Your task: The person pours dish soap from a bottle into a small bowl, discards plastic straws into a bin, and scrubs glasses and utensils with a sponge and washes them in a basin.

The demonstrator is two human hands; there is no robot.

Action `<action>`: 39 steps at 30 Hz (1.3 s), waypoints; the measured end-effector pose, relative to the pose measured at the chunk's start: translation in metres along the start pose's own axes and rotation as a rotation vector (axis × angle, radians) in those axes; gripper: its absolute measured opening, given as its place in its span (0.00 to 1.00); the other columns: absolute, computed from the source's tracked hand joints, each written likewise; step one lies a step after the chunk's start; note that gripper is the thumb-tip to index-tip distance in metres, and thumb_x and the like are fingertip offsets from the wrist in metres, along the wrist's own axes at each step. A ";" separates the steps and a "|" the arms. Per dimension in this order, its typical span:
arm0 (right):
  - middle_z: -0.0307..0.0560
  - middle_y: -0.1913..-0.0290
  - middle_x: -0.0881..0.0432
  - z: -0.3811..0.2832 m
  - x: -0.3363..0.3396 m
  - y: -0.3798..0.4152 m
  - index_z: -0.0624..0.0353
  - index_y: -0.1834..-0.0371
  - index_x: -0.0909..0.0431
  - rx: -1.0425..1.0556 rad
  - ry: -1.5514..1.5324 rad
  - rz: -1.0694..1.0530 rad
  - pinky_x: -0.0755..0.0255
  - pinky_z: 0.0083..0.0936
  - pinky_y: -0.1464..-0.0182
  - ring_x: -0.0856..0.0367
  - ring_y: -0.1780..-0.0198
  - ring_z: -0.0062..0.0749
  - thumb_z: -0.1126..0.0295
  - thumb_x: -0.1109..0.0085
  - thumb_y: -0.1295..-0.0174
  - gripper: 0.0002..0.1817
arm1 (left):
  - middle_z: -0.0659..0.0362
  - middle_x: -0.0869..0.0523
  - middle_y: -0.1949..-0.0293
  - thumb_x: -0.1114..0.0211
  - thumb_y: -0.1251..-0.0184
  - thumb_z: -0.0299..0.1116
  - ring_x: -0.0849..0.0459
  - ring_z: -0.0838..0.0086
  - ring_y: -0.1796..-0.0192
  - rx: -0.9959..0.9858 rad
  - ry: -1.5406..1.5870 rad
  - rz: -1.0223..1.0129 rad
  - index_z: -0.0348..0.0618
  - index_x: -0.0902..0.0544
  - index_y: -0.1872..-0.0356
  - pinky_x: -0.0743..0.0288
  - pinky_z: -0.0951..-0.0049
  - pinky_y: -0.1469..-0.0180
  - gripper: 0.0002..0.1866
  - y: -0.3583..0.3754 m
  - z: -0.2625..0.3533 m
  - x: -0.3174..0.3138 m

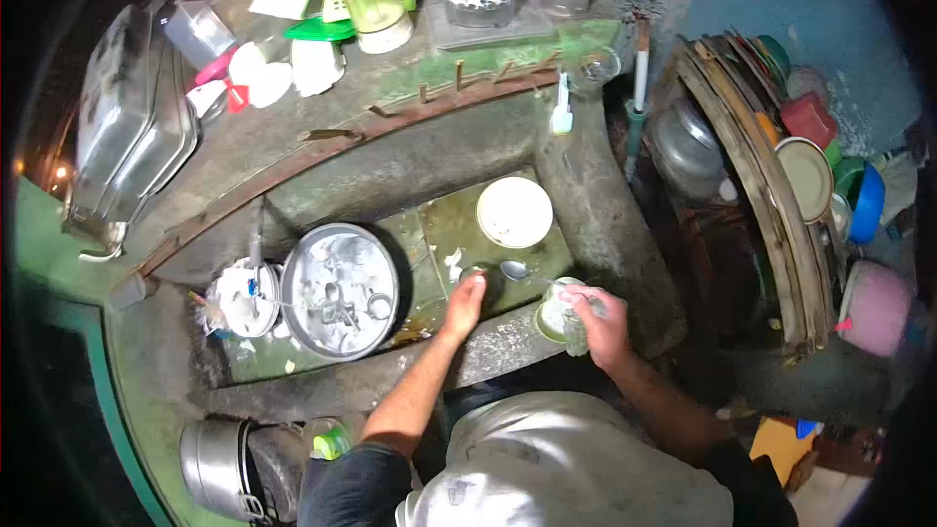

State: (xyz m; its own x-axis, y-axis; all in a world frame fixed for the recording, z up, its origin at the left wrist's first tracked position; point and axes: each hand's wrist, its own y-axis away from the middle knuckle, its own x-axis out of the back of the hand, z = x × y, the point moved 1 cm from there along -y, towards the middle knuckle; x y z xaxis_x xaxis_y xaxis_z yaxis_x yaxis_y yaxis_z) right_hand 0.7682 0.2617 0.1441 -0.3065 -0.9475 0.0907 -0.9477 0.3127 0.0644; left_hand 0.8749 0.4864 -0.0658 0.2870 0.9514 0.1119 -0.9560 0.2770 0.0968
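Observation:
My right hand (597,317) is closed around the handle of a metal spoon (515,271), whose bowl points left toward my other hand. A greenish pad-like thing (576,337) shows under its fingers. Just below the spoon handle, a small round green tub (549,324) with whitish contents stands on the front ledge, partly covered by that hand. My left hand (467,304) is near the spoon's bowl, thumb up and fingers curled around a small dark thing that I cannot make out. Beyond both hands, a white bowl (514,212) sits on the basin floor.
Left in the concrete basin (468,346) stands a large metal basin (342,234) with soapy water and dishes. Beside it is a foamy stack of plates (244,301). A toothbrush-like white brush (561,107) lies on the back rim. Wooden planks (752,166) hold dishes at right.

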 end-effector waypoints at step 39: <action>0.45 0.77 0.25 -0.111 -0.276 -0.068 0.60 0.76 0.29 0.796 0.321 -0.038 0.28 0.38 0.66 0.23 0.73 0.46 0.72 0.34 0.41 0.12 | 0.34 0.18 0.55 0.56 0.25 0.27 0.17 0.42 0.53 -0.229 -0.299 0.094 0.40 0.42 0.26 0.27 0.52 0.47 0.27 0.112 0.207 0.144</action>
State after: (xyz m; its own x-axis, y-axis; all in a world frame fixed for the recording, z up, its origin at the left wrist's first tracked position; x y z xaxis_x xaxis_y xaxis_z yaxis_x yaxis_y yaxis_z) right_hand 0.9273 0.5097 0.2250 -0.3472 -0.8543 0.3869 -0.7742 0.0283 -0.6323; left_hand 0.8218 0.6264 0.1659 0.1705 0.9020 0.3966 -0.9581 0.2458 -0.1470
